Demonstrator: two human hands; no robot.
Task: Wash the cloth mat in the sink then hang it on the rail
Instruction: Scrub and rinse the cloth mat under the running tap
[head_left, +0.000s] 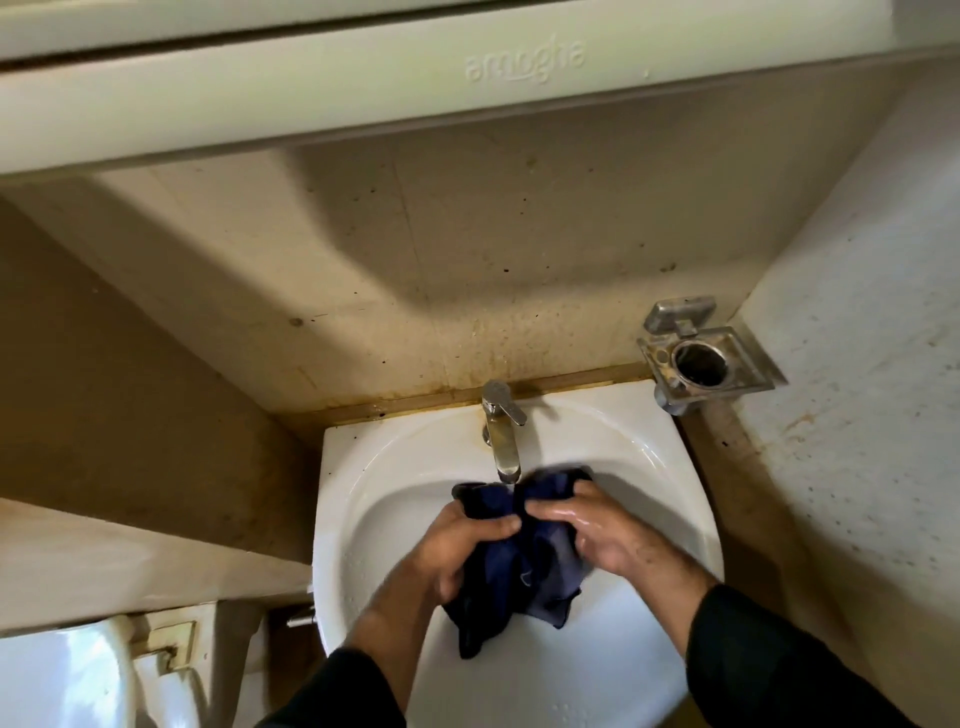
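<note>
**Scrubbing the mat under the tap**

We have the cloth mat (524, 561) bunched up over the bowl of the sink (660, 467), just below the spout of the tap (501, 436). It is a dark blue piece of fabric, crumpled into folds, with its lower corners hanging down towards the bottom of the bowl. Whether water is running from the spout we cannot tell; the picture is slightly blurred there.

Both our hands are clenched on the cloth. Our left hand (462, 545) grips the left part of the bundle, fingers curled round the fabric near its upper edge. Our right hand (587, 530) grasps the right part, thumb and fingers closed over the folds, and its skin shines wet. The two hands sit close together, so the cloth between them is gathered rather than stretched.

We judge the washing to be in hand and the hanging not yet begun; no rail shows in this view.

The mat looks soft and limp, with no stiffness to hold a shape, and it will probably be heavier and clingier once soaked. It is not fragile, so firm rubbing and wringing should do it no harm. Wet hands may slip a little on it, so a full-fisted hold on a thick fold seems safer than a pinch. For carrying it to the rail, we would take it by two corners of one edge so it opens flat, and squeeze it out first, since it is likely to drip.

A metal holder (701, 358) is fixed to the wall to the right of the sink, and part of a toilet (78, 675) shows at the lower left.
</note>
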